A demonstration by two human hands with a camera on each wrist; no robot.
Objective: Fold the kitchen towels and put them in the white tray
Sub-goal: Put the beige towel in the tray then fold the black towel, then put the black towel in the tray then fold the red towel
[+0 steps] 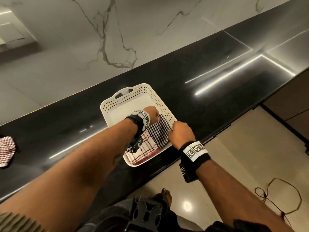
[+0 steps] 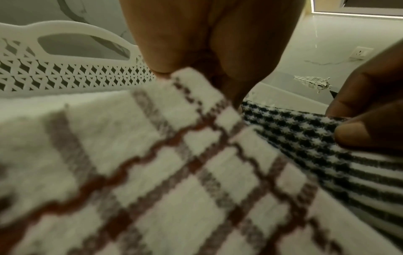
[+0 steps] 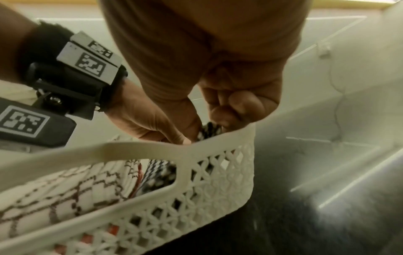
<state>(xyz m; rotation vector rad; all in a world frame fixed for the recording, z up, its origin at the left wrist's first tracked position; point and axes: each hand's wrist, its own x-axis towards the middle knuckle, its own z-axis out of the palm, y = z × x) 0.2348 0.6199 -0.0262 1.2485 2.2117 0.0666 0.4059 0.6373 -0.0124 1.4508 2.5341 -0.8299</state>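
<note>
Black-check towel [image 1: 159, 131] is pinched at opposite edges by left hand [image 1: 151, 112] and right hand [image 1: 180, 131], low in white tray [image 1: 117, 104] atop plaid towel [image 1: 145, 148]. Risk: fold may spring open if released unevenly.

Kitchen with a marble wall

Light strips are glinting off the black desk [image 1: 209, 77]; a veined marble wall [image 1: 100, 39] is rising behind its far edge, glossy beige floor [image 1: 234, 156] lying below.
</note>
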